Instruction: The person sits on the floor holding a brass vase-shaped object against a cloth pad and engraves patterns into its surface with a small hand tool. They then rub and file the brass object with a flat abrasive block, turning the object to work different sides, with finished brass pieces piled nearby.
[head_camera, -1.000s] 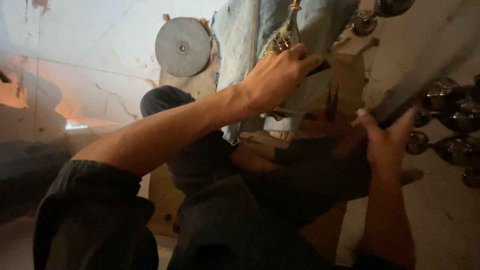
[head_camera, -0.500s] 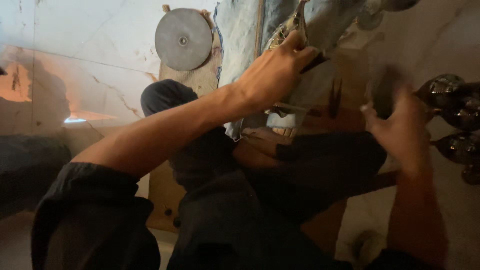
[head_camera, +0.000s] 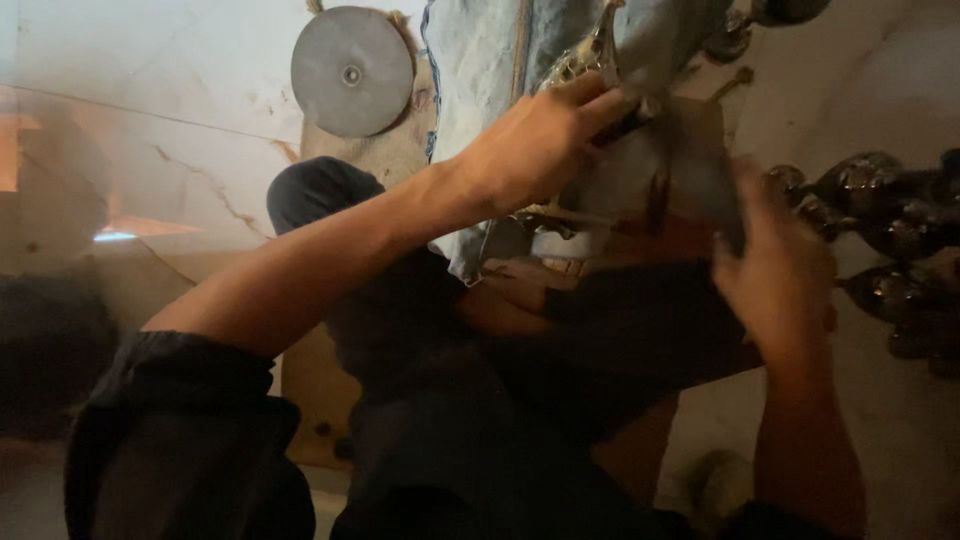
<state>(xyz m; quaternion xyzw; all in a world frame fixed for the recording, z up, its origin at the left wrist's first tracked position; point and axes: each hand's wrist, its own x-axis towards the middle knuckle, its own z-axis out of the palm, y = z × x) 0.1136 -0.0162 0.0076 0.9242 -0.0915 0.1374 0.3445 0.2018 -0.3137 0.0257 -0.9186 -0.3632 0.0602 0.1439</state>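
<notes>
Pale marble floor with brown veins spreads under me, and a wooden board lies on it carrying a round grey metal disc. Blue-grey cloth hangs over the work ahead of my dark-trousered knee. Shiny dark metal pieces sit clustered at the right. My left hand is closed around an ornate brass piece against the cloth. My right hand grips a dark flat tool, too blurred to name.

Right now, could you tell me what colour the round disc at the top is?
The round disc is plain grey, seen in the head view.
</notes>
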